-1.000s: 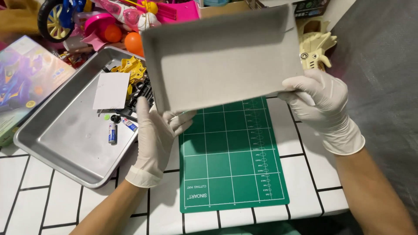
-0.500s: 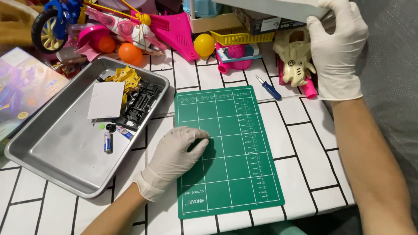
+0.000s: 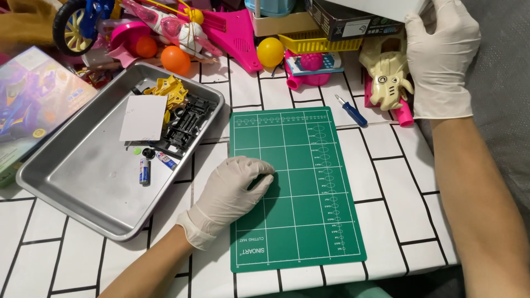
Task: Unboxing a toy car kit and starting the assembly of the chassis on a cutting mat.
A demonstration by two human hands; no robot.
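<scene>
The left hand (image 3: 234, 190), gloved in white, lies palm down on the green cutting mat (image 3: 309, 221), covering its left edge about halfway down. Its fingers (image 3: 259, 168) are curled loosely together and press on the mat's surface; they clamp nothing. The mat lies flat on the white tiled table (image 3: 408, 193), with the larger part of it stretching from the hand toward three o'clock.

The right hand (image 3: 441, 55), also gloved, is raised at the top right of the view, at about one o'clock from the mat. It touches the edge of a white box (image 3: 386, 6) at the upper border, its fingers wrapped around the box's right end; most of the box is cut off by the frame, so how firm the hold is cannot be told.

At nine o'clock from the left hand sits a metal tray (image 3: 83, 182), just beside the mat. In it lie a white card (image 3: 142, 117), yellow parts (image 3: 168, 91), black parts (image 3: 185, 127) and two small batteries (image 3: 152, 165). At twelve o'clock from the mat, a blue screwdriver (image 3: 351, 110) lies on the tiles, near a cream toy (image 3: 386, 83) that lies just below the right hand. A yellow ball (image 3: 270, 51) and an orange ball (image 3: 175, 58) rest among pink toys further back.
</scene>
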